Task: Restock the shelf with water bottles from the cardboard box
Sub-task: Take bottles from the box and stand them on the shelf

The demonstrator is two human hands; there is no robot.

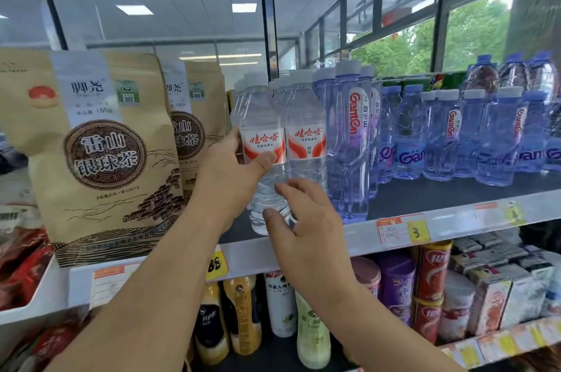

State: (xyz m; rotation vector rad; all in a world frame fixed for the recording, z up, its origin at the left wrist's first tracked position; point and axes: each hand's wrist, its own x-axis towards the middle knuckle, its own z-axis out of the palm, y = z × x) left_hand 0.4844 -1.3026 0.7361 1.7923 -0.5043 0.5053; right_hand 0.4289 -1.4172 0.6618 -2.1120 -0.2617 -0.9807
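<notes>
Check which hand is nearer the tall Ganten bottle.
Right. The right hand hovers just left of the base of the tall Ganten bottle. The left hand grips the front red-label bottle, farther left.

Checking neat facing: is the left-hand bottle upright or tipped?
Upright: the bottle stands with cap roughly above base, left hand gripping it.

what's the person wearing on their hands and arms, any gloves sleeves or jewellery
Nothing that shows. The left hand and right hand are bare: no gloves, rings, watch or bracelet. Both forearms are uncovered too, with no sleeve in view down to the frame edge.
</notes>
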